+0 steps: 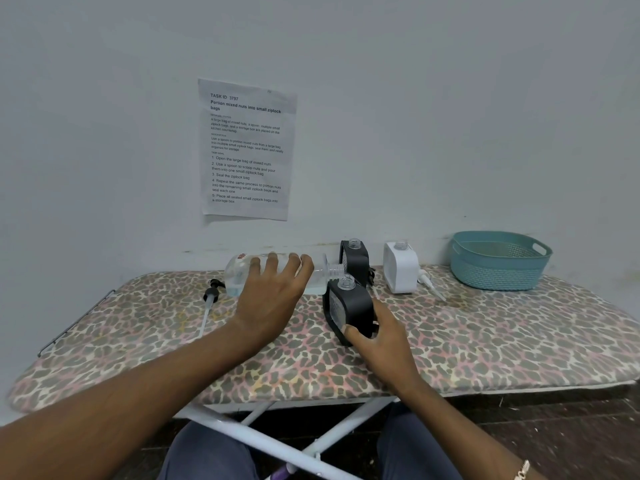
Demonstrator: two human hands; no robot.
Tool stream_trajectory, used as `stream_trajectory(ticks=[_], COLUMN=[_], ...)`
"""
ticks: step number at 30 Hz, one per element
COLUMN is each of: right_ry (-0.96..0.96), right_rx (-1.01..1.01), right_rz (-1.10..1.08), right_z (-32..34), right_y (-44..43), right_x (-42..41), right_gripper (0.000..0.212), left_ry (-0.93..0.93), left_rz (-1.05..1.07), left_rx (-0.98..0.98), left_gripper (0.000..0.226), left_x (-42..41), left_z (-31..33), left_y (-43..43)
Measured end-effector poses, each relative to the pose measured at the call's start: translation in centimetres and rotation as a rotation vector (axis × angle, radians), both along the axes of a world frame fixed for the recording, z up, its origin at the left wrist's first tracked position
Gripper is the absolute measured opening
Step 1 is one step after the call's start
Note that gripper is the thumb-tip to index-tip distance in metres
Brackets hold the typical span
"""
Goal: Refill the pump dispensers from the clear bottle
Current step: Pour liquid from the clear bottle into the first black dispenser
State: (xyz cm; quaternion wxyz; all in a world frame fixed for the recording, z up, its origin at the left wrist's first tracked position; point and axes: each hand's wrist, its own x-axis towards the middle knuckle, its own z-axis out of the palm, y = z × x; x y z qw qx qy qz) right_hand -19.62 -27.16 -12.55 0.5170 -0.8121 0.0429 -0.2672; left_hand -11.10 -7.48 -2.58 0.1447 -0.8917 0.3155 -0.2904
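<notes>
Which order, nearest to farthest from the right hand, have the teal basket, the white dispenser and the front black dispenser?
1. Front black dispenser, gripped by the right hand.
2. White dispenser, behind, near the wall.
3. Teal basket, far right.

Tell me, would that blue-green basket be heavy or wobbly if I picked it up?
Probably light: the teal basket looks like thin plastic with a holey weave. Likely stiff, since its walls stand up by themselves. Its wide bottom on the ironing board should keep it from tipping.
</notes>
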Motion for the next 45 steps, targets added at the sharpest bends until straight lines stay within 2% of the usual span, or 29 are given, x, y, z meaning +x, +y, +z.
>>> stream_trajectory(ticks=[9,45], right_ry=[-0.014,0.000], right_rx=[0.000,0.011], right_rz=[-0.002,-0.001], right_z=[0.08,0.79], right_y=[0.09,0.44], right_x=[-0.07,-0.60], right_gripper=[0.045,0.043], left_ry=[-0.009,0.011], left_rz=[-0.018,0.003], left_rx=[-0.008,0.003], left_gripper=[0.058,0.065], left_x=[-0.10,-0.16], left_z=[0.14,0.13], left_y=[-0.04,0.00])
